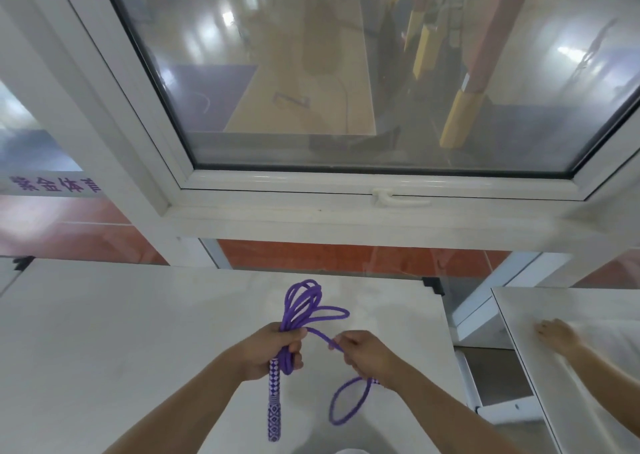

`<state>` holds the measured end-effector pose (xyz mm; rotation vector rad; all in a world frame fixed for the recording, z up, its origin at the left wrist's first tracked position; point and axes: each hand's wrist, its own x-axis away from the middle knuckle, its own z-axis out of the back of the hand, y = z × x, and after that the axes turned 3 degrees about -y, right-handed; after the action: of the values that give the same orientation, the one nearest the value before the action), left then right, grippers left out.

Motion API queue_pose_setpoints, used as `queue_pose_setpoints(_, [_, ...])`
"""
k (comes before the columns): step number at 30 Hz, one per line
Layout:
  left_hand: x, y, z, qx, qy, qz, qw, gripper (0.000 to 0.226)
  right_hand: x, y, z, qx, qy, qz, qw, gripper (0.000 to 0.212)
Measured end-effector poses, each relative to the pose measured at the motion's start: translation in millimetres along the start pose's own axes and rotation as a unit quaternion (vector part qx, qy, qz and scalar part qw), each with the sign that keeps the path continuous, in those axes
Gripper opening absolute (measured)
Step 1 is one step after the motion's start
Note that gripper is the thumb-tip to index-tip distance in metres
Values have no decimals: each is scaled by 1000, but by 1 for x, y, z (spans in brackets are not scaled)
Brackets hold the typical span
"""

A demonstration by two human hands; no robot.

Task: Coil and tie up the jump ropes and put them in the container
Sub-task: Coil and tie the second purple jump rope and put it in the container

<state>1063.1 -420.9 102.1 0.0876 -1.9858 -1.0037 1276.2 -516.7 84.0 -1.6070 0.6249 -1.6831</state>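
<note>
A purple jump rope (304, 306) is bunched into several loops above a white table (121, 332). My left hand (273, 351) grips the bundled loops together with one purple-and-white patterned handle (274, 405), which hangs down below the fist. My right hand (367, 353) pinches a free strand that runs across from the bundle. Below that hand a loose loop (346, 401) of the same rope dangles. No container is in view.
A white-framed window (311, 190) with a latch handle (398, 199) rises behind the table. To the right stands a second white table (588, 401), on which another person's hand (557, 336) rests. A gap with a white frame separates the two tables.
</note>
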Motion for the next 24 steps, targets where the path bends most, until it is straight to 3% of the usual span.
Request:
queue_pose_setpoints(3, [-5, -2, -4, -5, 84, 2, 996, 18, 10, -18, -10, 293, -27, 94, 951, 35])
queue_pose_setpoints(4, [-7, -3, -5, -49, 106, 0, 993, 16, 14, -24, -12, 381, -40, 121, 916, 34])
queue_pose_setpoints(6, [-10, -4, -5, -241, 117, -2, 963, 14, 19, -38, -11, 497, -55, 140, 854, 28])
queue_pose_setpoints(8, [-9, -3, -11, -488, 99, 24, 867, 13, 26, -58, -7, 544, -57, 183, 817, 25])
queue_pose_setpoints(10, [-1, 1, -27, -627, 53, 46, 776, 24, 32, -77, -3, 543, -65, 228, 806, 24])
queue_pose_setpoints(13, [22, 17, -55, -697, -78, 23, 713, 31, 33, -94, 10, 485, -87, 253, 833, 20])
queue_pose_setpoints(14, [29, 22, -60, -691, -112, 9, 714, 29, 32, -95, 16, 449, -91, 250, 853, 21])
queue_pose_setpoints(16, [43, 35, -65, -636, -150, -2, 757, 21, 28, -94, 32, 342, -95, 229, 906, 19])
queue_pose_setpoints(18, [58, 49, -64, -540, -152, -35, 827, 19, 23, -78, 47, 176, -113, 198, 958, 9])
queue_pose_setpoints(20, [66, 60, -62, -388, -116, -81, 911, 24, 17, -56, 51, 26, -111, 204, 972, 22])
queue_pose_setpoints(22, [64, 69, -56, -227, -37, -108, 967, 28, 14, -43, 39, 13, -61, 155, 986, 26])
queue_pose_setpoints(24, [49, 73, -42, -196, 58, -94, 974, 26, 11, -36, 24, 93, -3, 110, 990, 33])
